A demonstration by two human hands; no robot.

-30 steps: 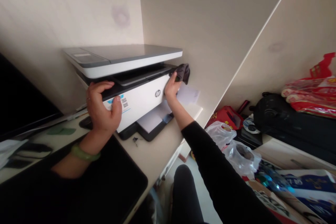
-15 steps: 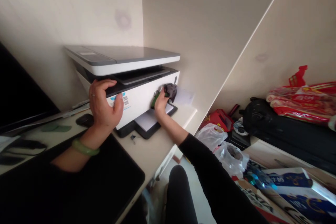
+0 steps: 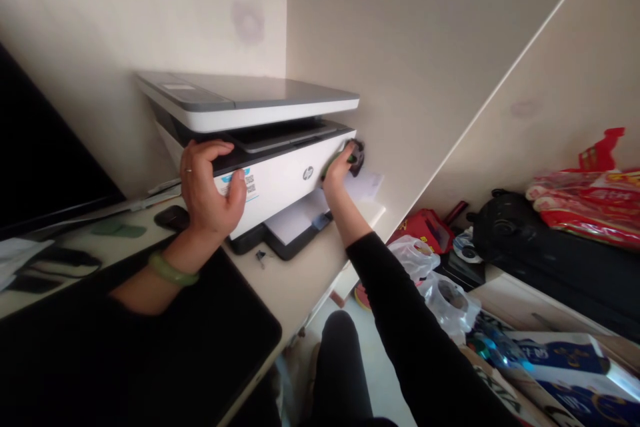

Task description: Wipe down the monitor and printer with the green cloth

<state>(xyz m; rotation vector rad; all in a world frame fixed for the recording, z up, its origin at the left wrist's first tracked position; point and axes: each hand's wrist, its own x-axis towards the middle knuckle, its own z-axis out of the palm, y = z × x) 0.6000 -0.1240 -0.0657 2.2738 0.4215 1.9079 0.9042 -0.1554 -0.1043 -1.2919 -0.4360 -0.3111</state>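
A white HP printer (image 3: 280, 190) with a grey lid stands on the desk, tilted in my view. My left hand (image 3: 213, 190), wearing a ring and a green bangle, grips its front edge, fingers over the dark top and thumb on the white face beside a sticker. At the far right end of the front panel, my right hand (image 3: 339, 167) is closed on a crumpled dark cloth (image 3: 357, 159) with some green on it. The cloth is pressed to the printer's corner, partly hidden by the fingers. Below, white paper (image 3: 295, 220) lies in the black tray (image 3: 287, 251).
A small binder clip (image 3: 261, 257) lies before the printer. A black mat (image 3: 200, 340) covers the near desk, with a dark screen (image 3: 45, 153) at left. Plastic bags (image 3: 453, 303), a black case (image 3: 545, 247) and boxes (image 3: 575, 353) crowd the right side.
My right hand has moved the cloth rightward along the front panel to its end, uncovering the HP logo. My left hand keeps its hold; the view has shifted slightly.
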